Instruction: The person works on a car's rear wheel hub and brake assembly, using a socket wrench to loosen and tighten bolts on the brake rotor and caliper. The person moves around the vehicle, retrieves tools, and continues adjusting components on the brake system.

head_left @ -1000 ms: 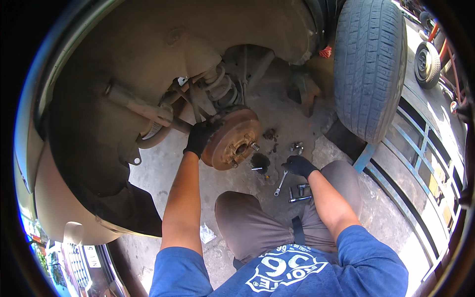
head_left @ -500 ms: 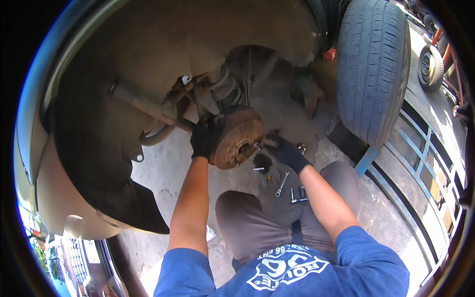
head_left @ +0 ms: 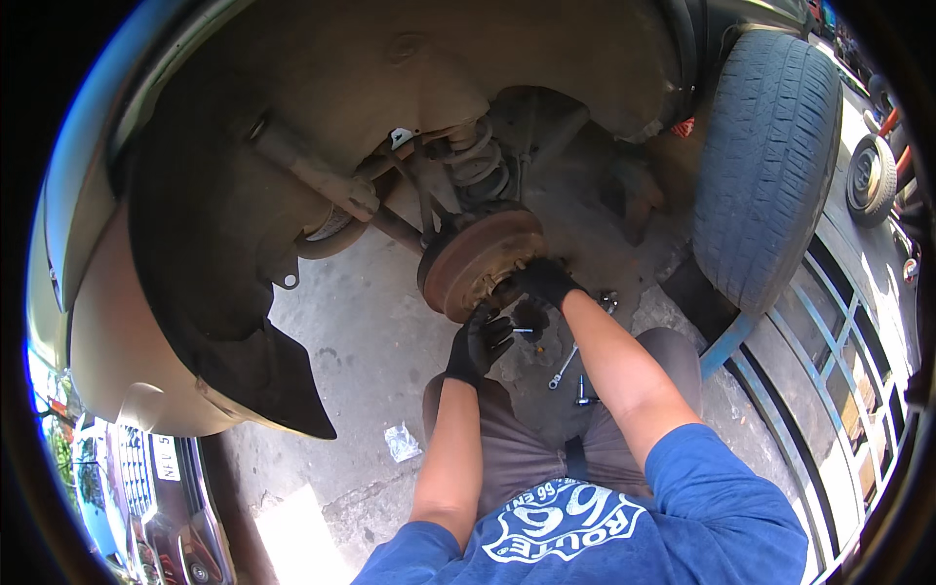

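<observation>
Under the wheel arch, our left hand curls loosely at the bottom of the rusty brake drum; our right hand meets its face, fingertips hidden; can't tell if either grips anything. Looks like we're fiddling near its centre; next probably wants steady fingers.

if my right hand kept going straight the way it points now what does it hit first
The rusty brake drum: your gloved right hand points at its outer face. Depth is unclear, so the fingertips may already be touching it.
</observation>
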### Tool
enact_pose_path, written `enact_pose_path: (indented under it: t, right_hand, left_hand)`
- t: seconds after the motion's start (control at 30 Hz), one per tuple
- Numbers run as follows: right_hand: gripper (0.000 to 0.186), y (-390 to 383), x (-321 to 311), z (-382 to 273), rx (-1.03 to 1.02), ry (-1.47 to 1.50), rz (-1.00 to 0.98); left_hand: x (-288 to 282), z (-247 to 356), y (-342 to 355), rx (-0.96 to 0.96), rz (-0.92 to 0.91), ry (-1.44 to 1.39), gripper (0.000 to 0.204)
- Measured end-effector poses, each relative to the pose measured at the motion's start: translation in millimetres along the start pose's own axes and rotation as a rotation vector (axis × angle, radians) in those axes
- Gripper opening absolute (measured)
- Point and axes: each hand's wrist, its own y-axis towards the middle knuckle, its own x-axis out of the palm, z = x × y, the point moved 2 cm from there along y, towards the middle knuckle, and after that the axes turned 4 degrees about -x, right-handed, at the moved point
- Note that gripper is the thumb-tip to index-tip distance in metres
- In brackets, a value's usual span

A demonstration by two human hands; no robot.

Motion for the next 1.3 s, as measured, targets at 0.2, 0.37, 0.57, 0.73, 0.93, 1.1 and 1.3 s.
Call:
enact_pose_path:
  t: [0.2, 0.37, 0.57, 0.73, 0.93, 1.1, 1.3]
  right_hand:
    - [0.033, -49, 75, 40, 0.175, 0.51, 0.18]
    - [0.028, -64, 77, 33, 0.249, 1.078, 0.278]
    - [0.038, -37, -34, -21, -0.108, 0.074, 0.122]
    - [0.049, -24, -64, -48, -0.105, -0.116, 0.07]
    - [0.044, -26, -48, -19, -0.172, 0.025, 0.278]
    - [0.046, -24, -40, -13, -0.174, 0.046, 0.242]
    - [0.04, -16, -13, 14, -0.142, 0.413, 0.118]
  left_hand:
    - [6, 8, 33, 0.149, 0.058, 0.459, 0.046]
    - [-8, -4, 51, 0.427, 0.114, 0.735, 0.034]
    - [-5, 5, 38, 0.199, 0.025, 0.634, 0.049]
    - [4, 15, 11, 0.061, -0.165, 0.065, 0.054]
    - [9, 20, 10, -0.003, -0.221, -0.049, 0.065]
    - [30, 30, 6, -0.031, -0.045, 0.109, 0.06]
    - [59, 40, -3, 0.037, 0.114, 0.264, 0.057]
